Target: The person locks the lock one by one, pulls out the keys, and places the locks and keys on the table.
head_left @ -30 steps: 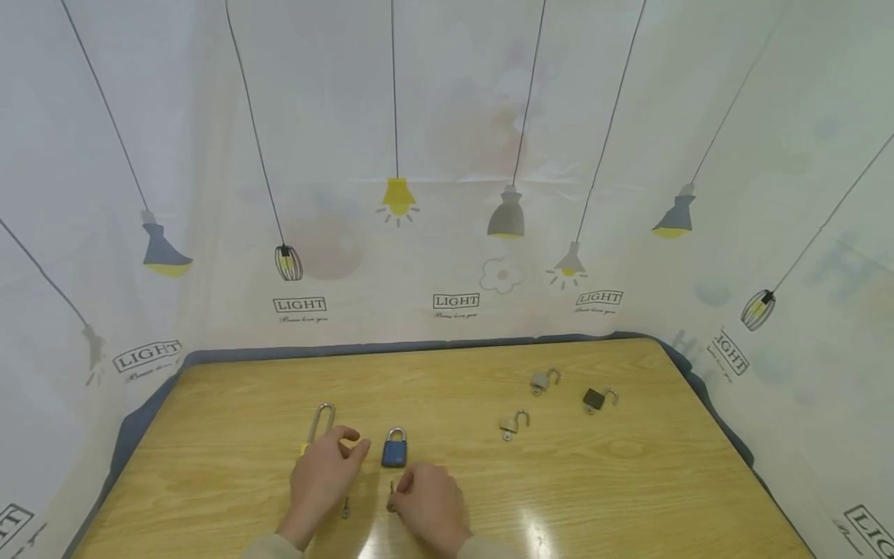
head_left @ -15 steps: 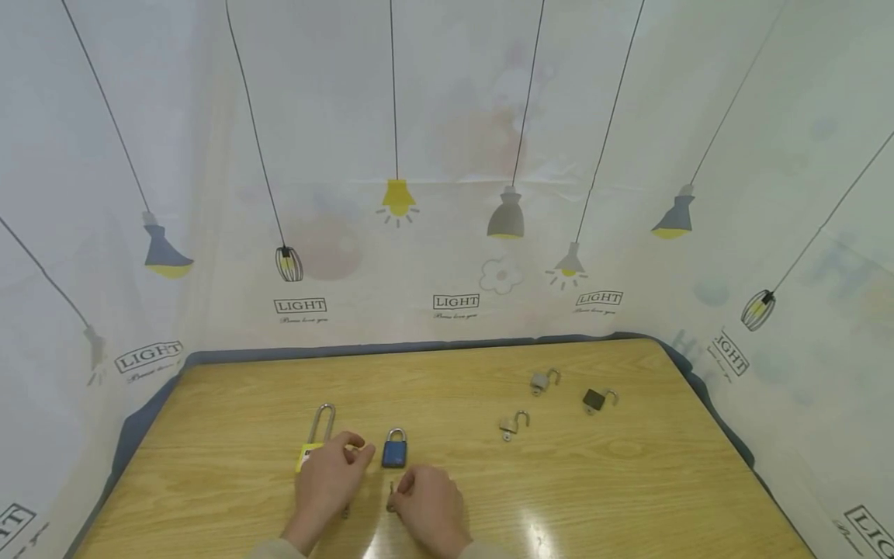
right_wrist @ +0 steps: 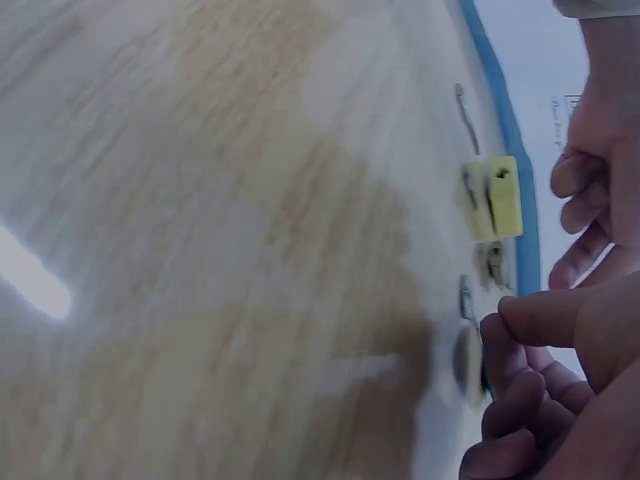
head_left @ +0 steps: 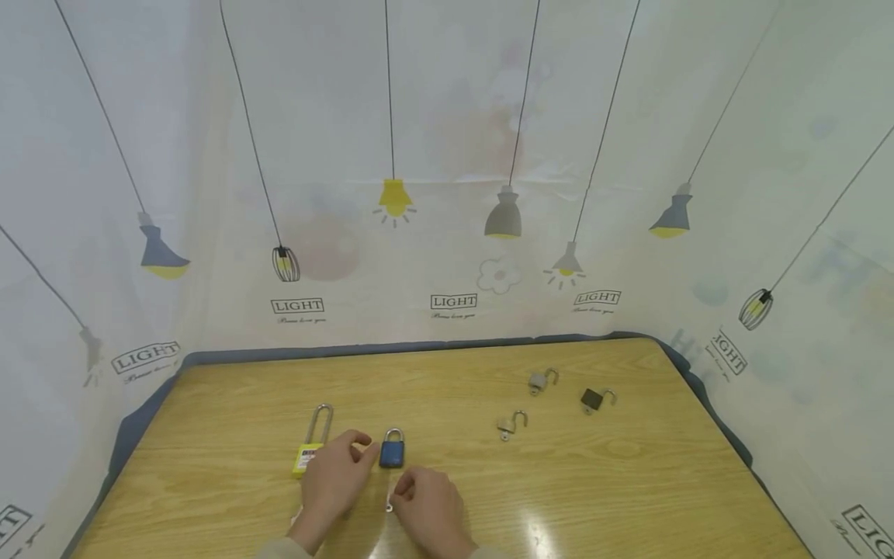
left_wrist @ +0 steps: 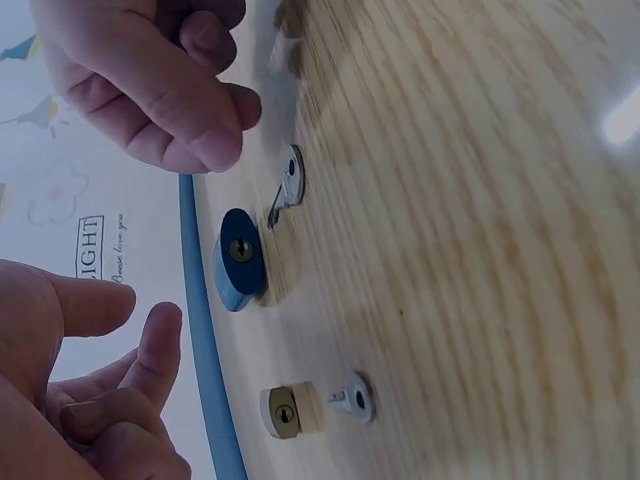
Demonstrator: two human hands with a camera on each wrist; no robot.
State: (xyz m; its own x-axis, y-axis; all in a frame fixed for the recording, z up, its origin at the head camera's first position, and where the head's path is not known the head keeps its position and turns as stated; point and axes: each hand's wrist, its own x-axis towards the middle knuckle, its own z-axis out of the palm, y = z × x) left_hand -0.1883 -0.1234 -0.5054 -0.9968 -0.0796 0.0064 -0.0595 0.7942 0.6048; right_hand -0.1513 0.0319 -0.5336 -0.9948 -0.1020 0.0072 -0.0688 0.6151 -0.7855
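In the head view a blue padlock (head_left: 392,453) with its shackle closed stands on the table. Its keyhole end faces a small metal key (left_wrist: 290,178), which lies flat on the wood. My right hand (head_left: 431,508) hovers beside that key, fingers loosely bent, and a gap shows between fingertips and key in the left wrist view. My left hand (head_left: 337,475) is left of the blue padlock, thumb and forefinger spread apart with nothing between them. A brass padlock (left_wrist: 282,412) and a second key (left_wrist: 355,398) show in the left wrist view; the left hand hides them from the head camera.
A yellow padlock (head_left: 306,460) with a long shackle lies beyond the left hand. Three small padlocks with swung-open shackles lie at the back right: grey (head_left: 538,382), black (head_left: 592,400) and brass-toned (head_left: 506,425). Lamp-printed cloth (head_left: 454,233) surrounds the wooden table (head_left: 628,481).
My left hand has shifted slightly right, uncovering the yellow padlock and hiding the second key. My right hand stays nearly still; the key beside it looked dark before and looks pale now.
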